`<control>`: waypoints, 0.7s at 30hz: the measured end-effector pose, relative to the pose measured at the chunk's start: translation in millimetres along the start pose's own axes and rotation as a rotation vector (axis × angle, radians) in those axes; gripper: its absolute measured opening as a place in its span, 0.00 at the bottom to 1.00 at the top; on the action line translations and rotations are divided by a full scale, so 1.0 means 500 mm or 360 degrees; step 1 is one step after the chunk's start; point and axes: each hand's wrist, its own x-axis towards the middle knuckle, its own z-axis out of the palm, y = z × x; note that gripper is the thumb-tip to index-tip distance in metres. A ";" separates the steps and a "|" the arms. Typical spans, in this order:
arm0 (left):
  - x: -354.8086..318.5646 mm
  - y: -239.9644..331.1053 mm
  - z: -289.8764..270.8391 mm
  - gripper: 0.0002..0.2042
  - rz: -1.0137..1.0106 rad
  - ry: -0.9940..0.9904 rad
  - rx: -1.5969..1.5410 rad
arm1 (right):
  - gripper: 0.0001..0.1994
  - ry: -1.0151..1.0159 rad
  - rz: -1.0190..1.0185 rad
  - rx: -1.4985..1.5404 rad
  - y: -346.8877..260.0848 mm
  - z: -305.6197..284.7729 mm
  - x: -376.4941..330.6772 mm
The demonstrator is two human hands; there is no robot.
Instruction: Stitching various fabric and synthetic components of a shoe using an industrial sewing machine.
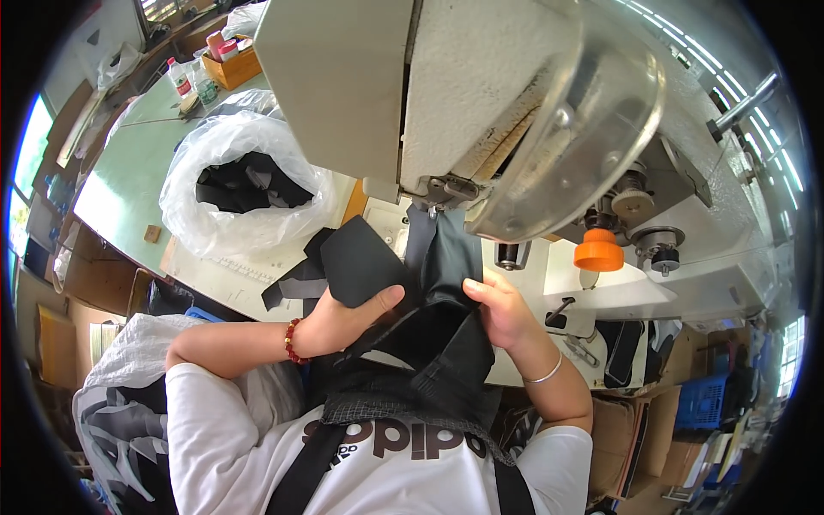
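Note:
A large off-white sewing machine (343, 94) stands in front of me. Black, leather-like material (451, 257) runs from under its presser foot (438, 199) down toward my lap. My right hand (505, 311) pinches this material's right edge between thumb and fingers. Closed round a flat, black cut piece (360, 262) with angled corners is my left hand (348, 324), its thumb on top and its other fingers hidden below. More black and grey cut pieces (300, 281) lie just left of that piece, on the machine bed. The needle's tip is too small to make out.
At the left, a white plastic bag (184, 184) of black scraps stands on the green table (112, 193), with bottles and a wooden box (240, 69) behind. An orange knob (598, 251) hangs at the machine's right. Cardboard (614, 438) and a blue crate (702, 402) are lower right.

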 end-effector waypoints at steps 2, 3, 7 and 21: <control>-0.001 -0.006 0.018 0.10 -0.0100 -0.0012 -0.0229 | 0.17 0.0193 0.0014 -0.0425 -0.021 0.026 -0.007; 0.002 -0.008 0.029 0.09 -0.0164 -0.0075 -0.0418 | 0.16 0.0351 0.0080 -0.0659 -0.035 0.041 -0.008; 0.030 -0.021 0.071 0.09 -0.0246 -0.0332 -0.1012 | 0.09 0.0427 -0.0384 -0.2400 -0.124 0.085 -0.019; 0.071 -0.028 0.050 0.13 0.0133 -0.0372 -0.0226 | 0.07 0.0774 -0.1547 -0.2722 -0.002 0.064 0.008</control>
